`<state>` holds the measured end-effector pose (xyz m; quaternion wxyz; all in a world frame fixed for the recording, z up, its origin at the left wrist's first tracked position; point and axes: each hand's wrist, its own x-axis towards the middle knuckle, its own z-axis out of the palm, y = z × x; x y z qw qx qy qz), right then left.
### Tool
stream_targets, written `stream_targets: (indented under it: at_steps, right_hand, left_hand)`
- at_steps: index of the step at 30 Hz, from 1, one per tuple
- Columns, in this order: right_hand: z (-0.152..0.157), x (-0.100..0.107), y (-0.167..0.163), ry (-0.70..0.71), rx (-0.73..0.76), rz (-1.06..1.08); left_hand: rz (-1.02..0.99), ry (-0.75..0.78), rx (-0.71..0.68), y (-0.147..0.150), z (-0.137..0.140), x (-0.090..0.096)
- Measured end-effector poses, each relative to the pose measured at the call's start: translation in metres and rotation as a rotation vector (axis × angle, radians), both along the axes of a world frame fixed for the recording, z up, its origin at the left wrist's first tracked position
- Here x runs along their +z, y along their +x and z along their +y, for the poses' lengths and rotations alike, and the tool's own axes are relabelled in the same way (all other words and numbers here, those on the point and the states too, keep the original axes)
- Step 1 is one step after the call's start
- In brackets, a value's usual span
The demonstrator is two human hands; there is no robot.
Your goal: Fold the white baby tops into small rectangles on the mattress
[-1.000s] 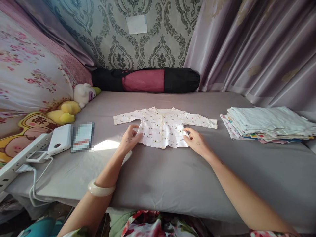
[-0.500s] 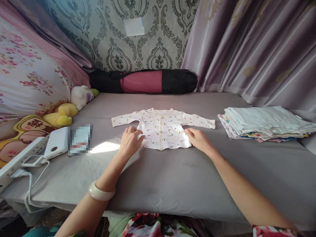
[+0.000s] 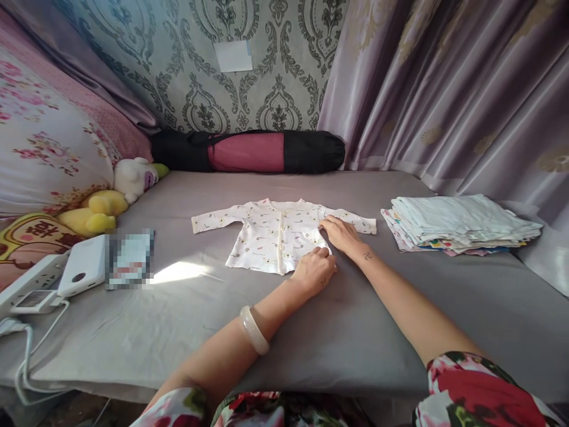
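A small white baby shirt (image 3: 271, 237) with a button front and little printed figures lies spread flat, sleeves out to both sides. My left hand (image 3: 315, 270) reaches across to the lower right corner of the shirt, its fingers curled closed on the hem. Just above it, my right hand (image 3: 340, 234) pinches the shirt's right side below the sleeve. The fingertips of both hands are partly hidden. A pale bangle (image 3: 254, 330) is on my left forearm.
A grey-covered surface (image 3: 355, 350) carries a folded clothes stack (image 3: 462, 222) at right. A black and red rolled bag (image 3: 246, 151) lies along the wall. At left are plush toys (image 3: 95, 210), a power bank (image 3: 83, 265), a power strip (image 3: 33, 279), cables and a blurred packet (image 3: 130, 259).
My left hand has crossed from the shirt's left side to its lower right corner. My right hand has moved up the right side towards the sleeve. The camera view has shifted slightly.
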<state>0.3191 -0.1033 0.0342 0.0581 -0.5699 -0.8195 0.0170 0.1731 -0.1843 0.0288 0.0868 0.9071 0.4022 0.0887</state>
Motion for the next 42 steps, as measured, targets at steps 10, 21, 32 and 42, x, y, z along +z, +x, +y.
stream_targets:
  at_steps: [10,21,32,42]
  right_hand:
    - [0.019,-0.007,0.015,0.027,0.069,0.003]
    - [-0.006,0.003,-0.036,0.076,-0.005,0.023]
    - [-0.032,-0.040,-0.074,-0.048,-0.040,0.053]
    - [-0.053,-0.023,-0.077,-0.136,0.135,0.091]
  left_hand:
    - [-0.248,-0.180,0.174,-0.005,0.006,-0.005]
    - [-0.305,-0.123,0.097,-0.039,0.006,0.009]
    - [-0.056,-0.096,0.397,-0.141,0.026,-0.015]
    - [-0.154,-0.161,0.233,-0.145,0.014,-0.016]
